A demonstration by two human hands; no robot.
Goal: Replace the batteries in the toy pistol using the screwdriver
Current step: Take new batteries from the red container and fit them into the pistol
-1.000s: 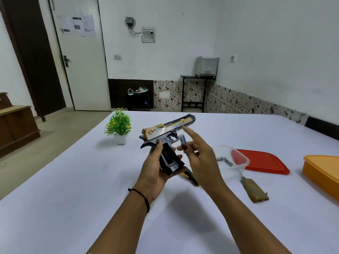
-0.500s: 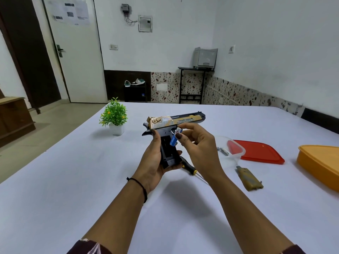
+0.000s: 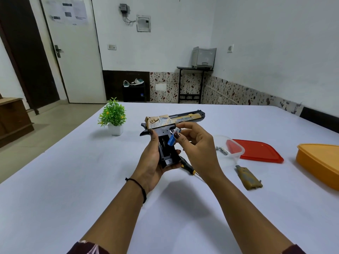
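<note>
Mid-frame, my left hand (image 3: 154, 158) grips the black-and-gold plastic toy pistol (image 3: 174, 121) by its open handle. My right hand (image 3: 198, 143) pinches a small blue cylindrical battery (image 3: 171, 141) at the bay's mouth. I should match polarity, then seat it squarely.

The gold-and-black toy pistol (image 3: 172, 121) sits upright in the left hand (image 3: 153, 160), barrel pointing right and the grip's battery bay uncovered. The right hand (image 3: 197, 143) pinches a tilted blue battery (image 3: 171, 141) at the bay's upper end. The black-and-yellow screwdriver (image 3: 187, 165) lies just beneath the right hand, and the olive grip cover (image 3: 248, 177) lies to that hand's right.
</note>
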